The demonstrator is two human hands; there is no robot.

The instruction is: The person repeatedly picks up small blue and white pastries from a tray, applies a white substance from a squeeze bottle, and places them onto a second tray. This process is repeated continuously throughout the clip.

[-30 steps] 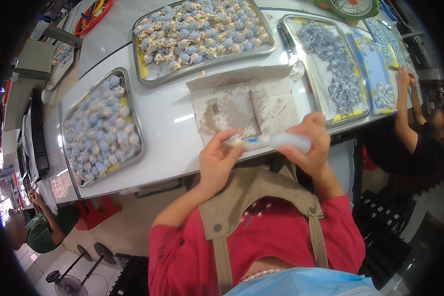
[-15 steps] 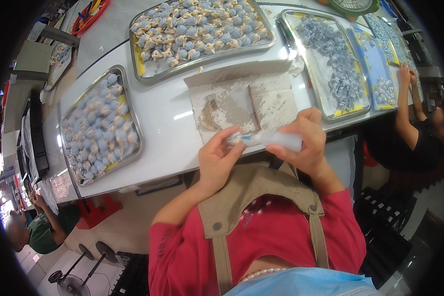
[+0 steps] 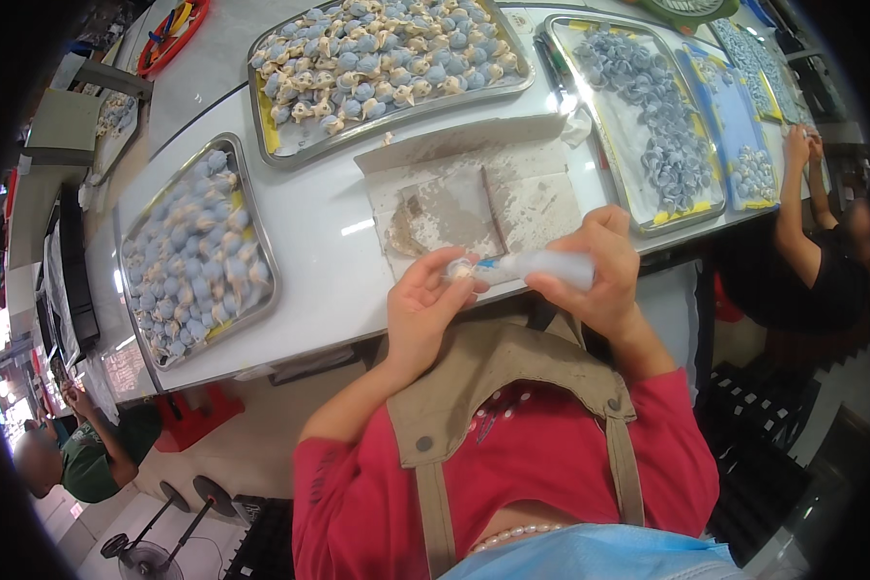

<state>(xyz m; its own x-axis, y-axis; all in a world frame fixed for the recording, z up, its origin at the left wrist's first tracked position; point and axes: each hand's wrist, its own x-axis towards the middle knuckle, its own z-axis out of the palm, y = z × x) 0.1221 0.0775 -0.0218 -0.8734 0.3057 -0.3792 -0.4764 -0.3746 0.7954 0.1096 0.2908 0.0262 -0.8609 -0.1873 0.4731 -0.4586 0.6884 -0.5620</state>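
Between thumb and fingertips my left hand (image 3: 425,298) pinches a small pale piece (image 3: 462,270), partly hidden by the fingers. My right hand (image 3: 599,271) is wrapped round a translucent white squeeze bottle (image 3: 556,268), held almost level. Its thin blue tip (image 3: 486,263) points left and reaches the small piece, though I cannot tell if they touch. Both hands are above the near edge of the table, in front of a stained cardboard sheet (image 3: 541,188) with brownish smears.
Metal trays of small blue-grey and cream figures stand at the left (image 3: 271,266) and back (image 3: 261,116). A right-hand tray (image 3: 710,215) holds grey cup-shaped pieces, beside a blue tray (image 3: 744,145). Co-workers sit at far right (image 3: 822,256) and lower left (image 3: 97,454).
The bottle's blue tip has shifted slightly relative to the small piece, which my left fingers have turned a little. Both hands keep their holds.
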